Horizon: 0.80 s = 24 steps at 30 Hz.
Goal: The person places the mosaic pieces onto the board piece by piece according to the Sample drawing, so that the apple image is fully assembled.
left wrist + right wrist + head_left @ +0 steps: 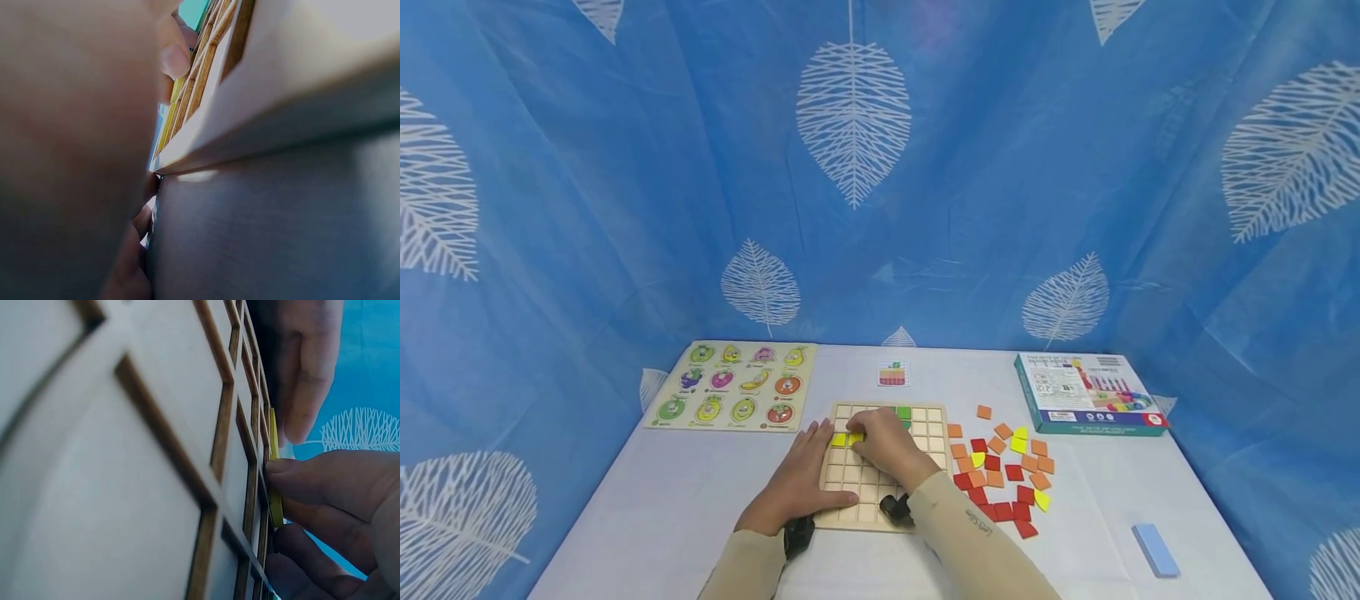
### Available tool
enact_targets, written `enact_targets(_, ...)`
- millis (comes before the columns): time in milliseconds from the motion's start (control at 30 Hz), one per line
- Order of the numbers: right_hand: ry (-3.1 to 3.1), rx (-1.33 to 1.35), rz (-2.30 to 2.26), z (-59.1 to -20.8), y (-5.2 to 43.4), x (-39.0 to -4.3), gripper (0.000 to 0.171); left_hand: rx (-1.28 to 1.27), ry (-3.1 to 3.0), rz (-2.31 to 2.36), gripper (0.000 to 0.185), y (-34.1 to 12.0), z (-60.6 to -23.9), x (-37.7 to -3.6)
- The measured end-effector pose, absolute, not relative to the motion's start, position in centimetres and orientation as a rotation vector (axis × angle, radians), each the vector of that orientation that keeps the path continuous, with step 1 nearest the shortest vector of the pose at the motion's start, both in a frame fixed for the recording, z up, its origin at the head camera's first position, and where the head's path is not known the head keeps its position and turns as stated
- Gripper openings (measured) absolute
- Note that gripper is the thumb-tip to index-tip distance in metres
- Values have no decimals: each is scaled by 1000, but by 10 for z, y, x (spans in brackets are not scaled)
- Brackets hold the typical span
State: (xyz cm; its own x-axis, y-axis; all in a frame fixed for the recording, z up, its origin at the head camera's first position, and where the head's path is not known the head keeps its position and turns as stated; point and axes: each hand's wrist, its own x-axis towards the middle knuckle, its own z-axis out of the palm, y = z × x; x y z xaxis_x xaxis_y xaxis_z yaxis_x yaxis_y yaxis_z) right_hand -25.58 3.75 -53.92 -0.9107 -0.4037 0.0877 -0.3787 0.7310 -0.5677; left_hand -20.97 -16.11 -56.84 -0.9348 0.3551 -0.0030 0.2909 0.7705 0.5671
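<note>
A wooden grid board (852, 473) lies on the white table. My left hand (797, 479) rests along its left edge, fingers extended and thumb over the near left corner. Reaching over the board, my right hand (887, 442) pinches a yellow square tile (275, 509) at a cell in the upper left part. Directly left of it, another yellow tile (838, 439) sits in its cell. Green tiles (903, 412) show near the far edge, partly hidden behind the right hand. In the left wrist view, the left hand (75, 144) blocks much of the scene.
Loose orange, red and yellow tiles (1014, 472) lie scattered right of the board. A picture card (894, 373) is behind it. A fruit puzzle board (730, 385) lies back left, a game box (1090, 393) back right. Near the front right is a blue block (1156, 550).
</note>
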Motion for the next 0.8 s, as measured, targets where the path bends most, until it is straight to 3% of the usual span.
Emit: enact_targets(800,2869,-666,-981,-538,42,-253,30,528,2855,874,132,-161,-568,-210)
